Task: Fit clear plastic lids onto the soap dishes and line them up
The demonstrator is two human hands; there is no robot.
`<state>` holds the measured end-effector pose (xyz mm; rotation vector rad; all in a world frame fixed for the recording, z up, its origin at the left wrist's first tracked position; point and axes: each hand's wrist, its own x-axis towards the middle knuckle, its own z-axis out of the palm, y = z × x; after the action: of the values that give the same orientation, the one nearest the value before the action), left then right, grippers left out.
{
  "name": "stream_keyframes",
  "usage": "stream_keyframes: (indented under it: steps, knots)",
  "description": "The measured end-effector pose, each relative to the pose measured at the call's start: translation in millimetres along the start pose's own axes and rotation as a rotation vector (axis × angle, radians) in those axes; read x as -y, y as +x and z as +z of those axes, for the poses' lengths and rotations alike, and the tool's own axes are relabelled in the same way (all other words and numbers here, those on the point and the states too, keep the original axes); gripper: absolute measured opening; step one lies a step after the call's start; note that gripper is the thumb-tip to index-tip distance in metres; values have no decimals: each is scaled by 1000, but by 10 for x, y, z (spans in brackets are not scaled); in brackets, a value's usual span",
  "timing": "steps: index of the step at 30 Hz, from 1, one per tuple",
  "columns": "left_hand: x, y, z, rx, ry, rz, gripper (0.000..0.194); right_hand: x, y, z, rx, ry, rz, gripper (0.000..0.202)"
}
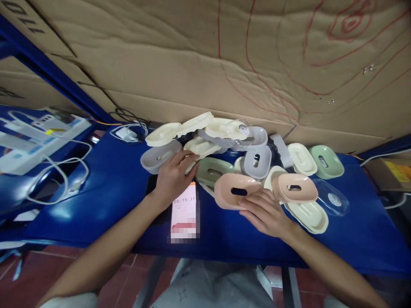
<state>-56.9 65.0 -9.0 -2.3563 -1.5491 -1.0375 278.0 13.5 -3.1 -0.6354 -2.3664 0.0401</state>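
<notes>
From the head view, soap dishes and trays sit in a loose, mixed heap, one peach soap dish (229, 186) taken in hand; how much is done or left, I can't tell. The right hand (266, 211) pinches that dish's near rim, around mid-table, between the front and back edges of the blue table (112, 184). Its hollow faces up, its long axis running roughly left to right. The left hand (173, 177) curls beside a cream tray (201, 146), grip unclear.

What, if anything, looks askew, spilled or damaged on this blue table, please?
The dishes lie jumbled rather than neatly stacked; at the back, one long cream dish slants across its neighbours. No spill or obvious damage shows.
</notes>
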Motion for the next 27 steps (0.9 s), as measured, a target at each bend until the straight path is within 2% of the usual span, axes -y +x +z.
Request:
stream_keyframes:
  steps: [3,7,9,12,14,17,20,27]
  knots:
    - [30,-2,13,7,-6,-28,16,-27,23,-16,24,-49,-27,36]
    - [19,-16,-7,44,19,-51,30,82,64,-104,45,-70,-124,25]
    - [37,-16,-8,70,39,-46,29,204,77,-152,46,-7,-157,20]
    - [84,-8,-2,95,5,-46,21,363,78,-164,40,128,-132,23]
    - [106,-5,-3,108,-22,-67,22,399,70,-124,42,155,-108,27]
    - [116,-7,-14,149,-30,-104,28,357,57,-44,97,101,-104,27]
    - [107,1,-40,193,-75,-85,27,284,58,-3,136,68,-78,28]
    - [37,96,-218,154,-138,-54,14,107,43,-36,130,48,-25,28]
